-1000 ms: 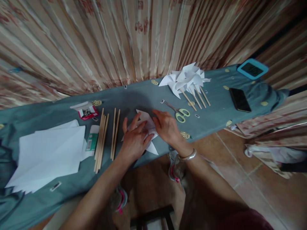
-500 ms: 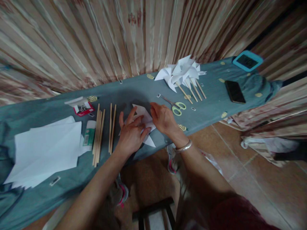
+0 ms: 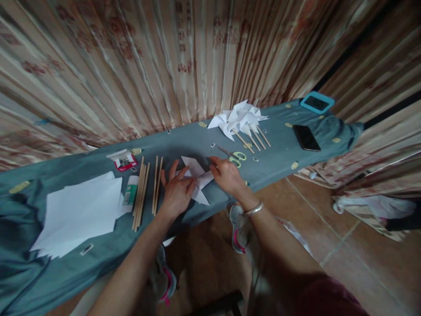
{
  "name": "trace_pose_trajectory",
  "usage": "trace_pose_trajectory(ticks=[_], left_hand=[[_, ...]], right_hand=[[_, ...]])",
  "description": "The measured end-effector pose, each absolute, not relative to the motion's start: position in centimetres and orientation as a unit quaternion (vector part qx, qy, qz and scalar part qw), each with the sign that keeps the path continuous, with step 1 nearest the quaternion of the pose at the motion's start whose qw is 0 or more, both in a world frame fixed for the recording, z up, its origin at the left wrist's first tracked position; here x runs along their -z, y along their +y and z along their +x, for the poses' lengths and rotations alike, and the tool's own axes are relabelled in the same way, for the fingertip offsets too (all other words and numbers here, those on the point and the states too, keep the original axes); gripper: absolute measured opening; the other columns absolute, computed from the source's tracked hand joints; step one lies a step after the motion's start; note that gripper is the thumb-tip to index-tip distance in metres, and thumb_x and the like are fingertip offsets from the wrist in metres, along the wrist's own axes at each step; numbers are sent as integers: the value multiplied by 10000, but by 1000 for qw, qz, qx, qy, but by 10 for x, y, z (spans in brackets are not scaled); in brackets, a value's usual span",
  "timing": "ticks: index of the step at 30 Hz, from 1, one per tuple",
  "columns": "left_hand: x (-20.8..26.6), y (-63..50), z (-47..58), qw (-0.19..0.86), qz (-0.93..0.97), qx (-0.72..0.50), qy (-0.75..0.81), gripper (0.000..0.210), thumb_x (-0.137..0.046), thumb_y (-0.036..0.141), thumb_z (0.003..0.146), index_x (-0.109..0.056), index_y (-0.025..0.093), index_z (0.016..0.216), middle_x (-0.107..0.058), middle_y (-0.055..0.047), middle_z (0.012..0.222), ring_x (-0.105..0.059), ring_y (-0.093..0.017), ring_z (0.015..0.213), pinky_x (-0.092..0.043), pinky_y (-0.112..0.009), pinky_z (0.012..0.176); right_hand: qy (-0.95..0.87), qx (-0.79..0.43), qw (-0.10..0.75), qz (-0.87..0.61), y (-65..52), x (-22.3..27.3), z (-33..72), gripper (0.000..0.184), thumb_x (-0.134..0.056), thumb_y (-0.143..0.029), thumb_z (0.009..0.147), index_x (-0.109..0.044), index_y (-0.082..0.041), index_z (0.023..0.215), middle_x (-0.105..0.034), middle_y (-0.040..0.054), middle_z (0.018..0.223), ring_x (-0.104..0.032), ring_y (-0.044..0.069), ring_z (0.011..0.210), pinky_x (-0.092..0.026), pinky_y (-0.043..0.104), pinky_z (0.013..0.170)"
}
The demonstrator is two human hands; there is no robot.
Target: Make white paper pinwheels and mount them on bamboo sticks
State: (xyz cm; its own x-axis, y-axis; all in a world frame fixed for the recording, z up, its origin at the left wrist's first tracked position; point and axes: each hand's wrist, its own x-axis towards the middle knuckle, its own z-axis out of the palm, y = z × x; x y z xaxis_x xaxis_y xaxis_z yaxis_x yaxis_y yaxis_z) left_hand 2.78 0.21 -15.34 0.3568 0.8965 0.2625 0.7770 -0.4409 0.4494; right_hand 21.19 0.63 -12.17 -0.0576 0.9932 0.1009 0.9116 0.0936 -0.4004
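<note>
A white paper pinwheel (image 3: 195, 169) with pointed blades lies on the cloth-covered table between my hands. My left hand (image 3: 177, 191) rests on its left part with fingers spread, the thumb and fingertips near its middle, hiding some of the paper. At the right, my right hand (image 3: 228, 175) has its fingers closed on the tip of one blade. Just beyond that hand are scissors (image 3: 237, 159) with light green handles. Two thin wooden sticks (image 3: 157, 186) lie beside my left hand, with a bundle of several more sticks (image 3: 141, 195) farther left.
Finished white pinwheels (image 3: 238, 119) on sticks are piled at the back. A black phone (image 3: 306, 138) and a blue-framed device (image 3: 317, 102) lie at the right. Leftward are a glue stick (image 3: 130, 193), a red open box (image 3: 125, 162) and stacked white paper (image 3: 80, 210). A curtain (image 3: 148, 66) hangs behind.
The camera view has tilted up and shifted a little. My left hand has drawn back leftward, baring more of the pinwheel's middle; my right hand stays at its right side.
</note>
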Motion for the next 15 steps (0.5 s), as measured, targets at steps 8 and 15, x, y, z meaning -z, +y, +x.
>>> trace_pose_trajectory(ticks=[8,15], left_hand=[[155,8,30,155,794,-284,515,257,-514,271,867,-754,258,774,-668,-81,1245,-305,-368,1403,-41,-654,1104],[149,9,18,142,778,-333,513,273,-487,325,893,-734,231,962,-661,-79,1242,-365,-329,1369,-208,-592,1120]], right_hand=[[-696,-114,205,-679,1,124,231,392,-455,-217,928,-562,-83,1281,-663,153,1227,-623,257,1124,-444,354,991],[-645,-194,222,-705,0,128,239,367,-502,-302,922,-599,-139,1235,-747,104,981,-693,258,948,-502,363,869]])
